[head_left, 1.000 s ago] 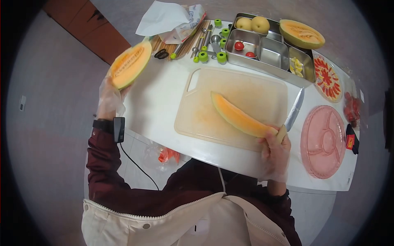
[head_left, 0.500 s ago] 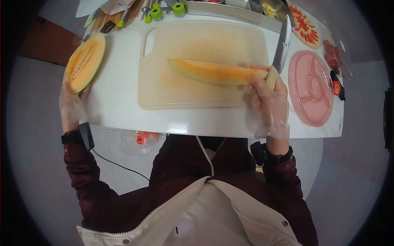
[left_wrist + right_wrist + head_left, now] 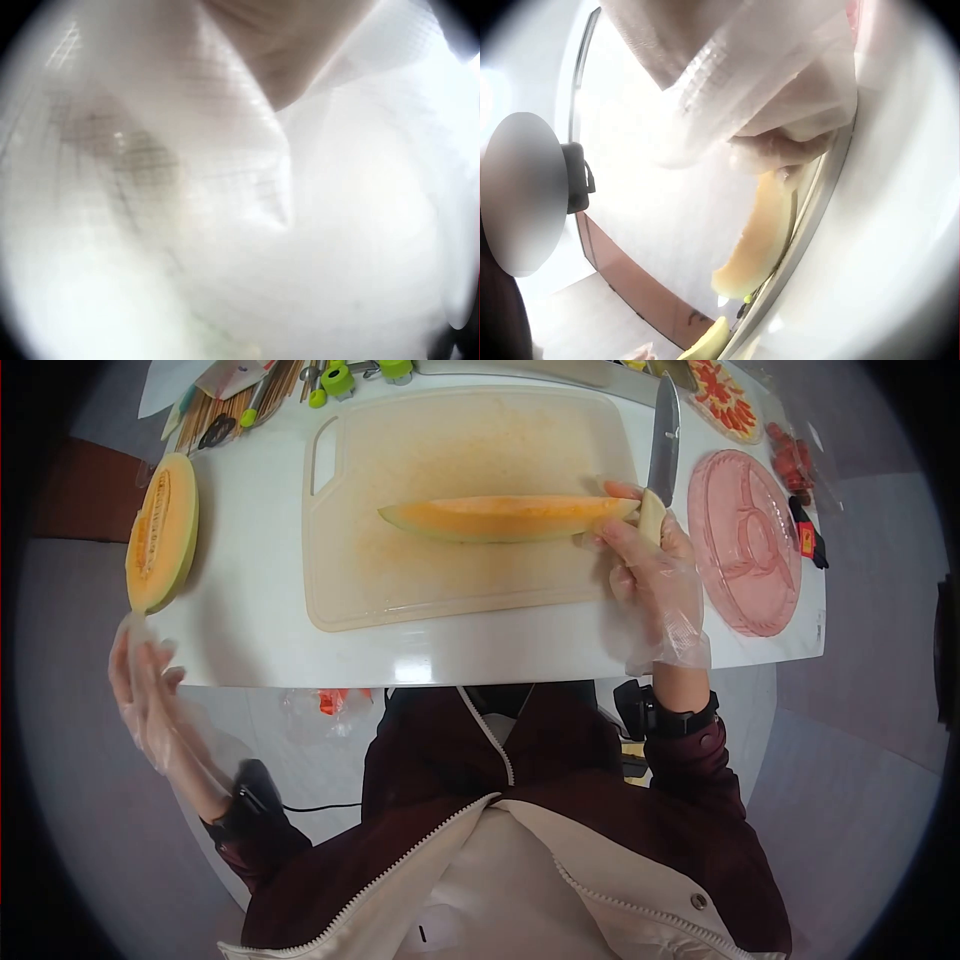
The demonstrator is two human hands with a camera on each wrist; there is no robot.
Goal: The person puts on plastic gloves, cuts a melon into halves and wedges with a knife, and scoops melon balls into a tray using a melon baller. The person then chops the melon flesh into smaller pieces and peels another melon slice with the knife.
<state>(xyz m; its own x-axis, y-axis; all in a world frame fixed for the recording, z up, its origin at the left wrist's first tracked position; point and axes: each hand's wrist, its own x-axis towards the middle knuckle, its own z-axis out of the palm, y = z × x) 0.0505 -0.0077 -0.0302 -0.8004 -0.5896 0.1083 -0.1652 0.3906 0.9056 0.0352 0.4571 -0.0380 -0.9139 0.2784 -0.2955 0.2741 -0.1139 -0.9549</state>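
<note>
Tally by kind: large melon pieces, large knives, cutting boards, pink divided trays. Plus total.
Large melon pieces: 2 (cut melon at left, wedge in right hand)
Large knives: 1
Cutting boards: 1
Pink divided trays: 1
Total: 5

Maroon sleeves, cream zip edging and clear plastic gloves.
The loose, crinkled left glove (image 3: 158,705) and right glove (image 3: 668,610) are see-through; in the left wrist view the film shows a fine grid texture. Each wrist has a black band with a dark boxy unit, the left unit (image 3: 258,788) at lower left, the right unit (image 3: 631,708) right of centre. A thin black cable (image 3: 320,807) runs near the left sleeve (image 3: 262,852). The right sleeve (image 3: 700,772) has a round cuff snap (image 3: 706,741). Pale zipper teeth (image 3: 390,878) line the cream edging (image 3: 620,890).
</note>
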